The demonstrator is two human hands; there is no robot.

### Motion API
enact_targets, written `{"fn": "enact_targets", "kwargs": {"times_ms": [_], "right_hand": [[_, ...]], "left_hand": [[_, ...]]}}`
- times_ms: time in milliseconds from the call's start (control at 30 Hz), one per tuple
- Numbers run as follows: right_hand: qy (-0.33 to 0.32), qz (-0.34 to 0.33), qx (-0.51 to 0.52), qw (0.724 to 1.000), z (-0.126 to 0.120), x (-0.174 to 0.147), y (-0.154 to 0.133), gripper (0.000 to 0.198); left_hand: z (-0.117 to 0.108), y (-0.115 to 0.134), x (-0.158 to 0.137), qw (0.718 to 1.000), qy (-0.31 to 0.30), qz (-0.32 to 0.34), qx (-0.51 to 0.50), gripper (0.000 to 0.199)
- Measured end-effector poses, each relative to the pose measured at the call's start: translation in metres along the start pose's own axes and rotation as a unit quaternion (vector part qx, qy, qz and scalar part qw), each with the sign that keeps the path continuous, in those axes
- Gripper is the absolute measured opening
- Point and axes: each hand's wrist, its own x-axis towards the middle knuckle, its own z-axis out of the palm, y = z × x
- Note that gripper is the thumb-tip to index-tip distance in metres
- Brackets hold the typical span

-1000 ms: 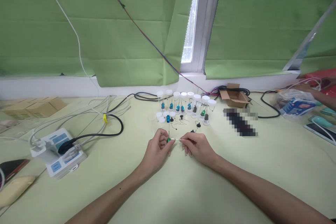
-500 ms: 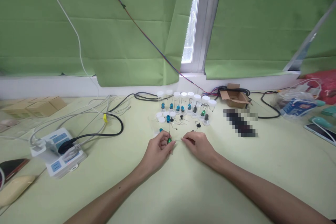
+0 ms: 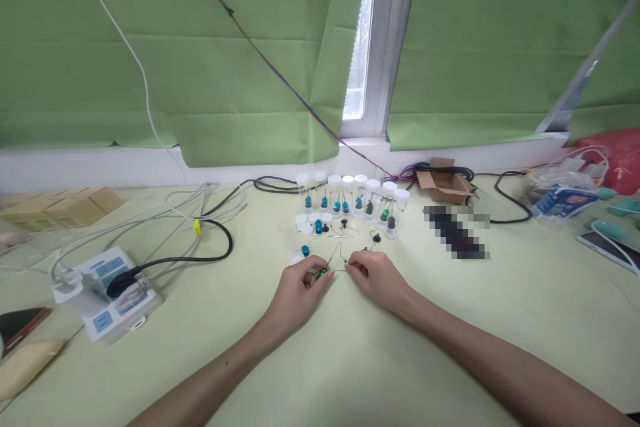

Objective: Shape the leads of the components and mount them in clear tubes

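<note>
My left hand [image 3: 303, 288] is closed, pinching a small shiny green piece [image 3: 321, 273] with a thin bent wire [image 3: 336, 252] rising from it and leaning right. My right hand [image 3: 377, 279] is closed too, its thumb and fingertip on the end of a thin pale wire [image 3: 341, 271] that spans the gap between the hands. Whether that wire joins the green piece is hidden by my left fingers. Beyond my left hand lies a blue piece [image 3: 305, 251]; a dark piece [image 3: 377, 238] with a bent wire rests past my right hand.
Several clear vials with white caps [image 3: 347, 181] stand in a row at the back, holding coloured pieces and wires. A power strip [image 3: 117, 290] with cables is on the left. An open cardboard box [image 3: 444, 187] sits back right, near a plastic bag [image 3: 565, 197].
In my left fingers the green piece has tipped, so its wire has swung from upright to leaning right. Both hands stay in nearly the same place.
</note>
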Motion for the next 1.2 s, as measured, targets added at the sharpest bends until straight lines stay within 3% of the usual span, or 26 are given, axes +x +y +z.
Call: {"fn": "enact_targets", "kwargs": {"times_ms": [433, 633, 1200], "right_hand": [[0.108, 0.020, -0.088, 0.990, -0.013, 0.007, 0.009, 0.015], [0.106, 0.057, -0.115, 0.986, -0.014, 0.009, 0.012, 0.015], [0.045, 0.076, -0.151, 0.985, -0.012, 0.009, 0.018, 0.015]], "left_hand": [[0.001, -0.001, -0.001, 0.999, -0.003, 0.022, 0.037, 0.024], [0.001, 0.001, -0.002, 0.999, -0.002, 0.037, 0.032, 0.024], [0.001, 0.004, -0.002, 0.998, -0.001, 0.055, 0.027, 0.028]]}}
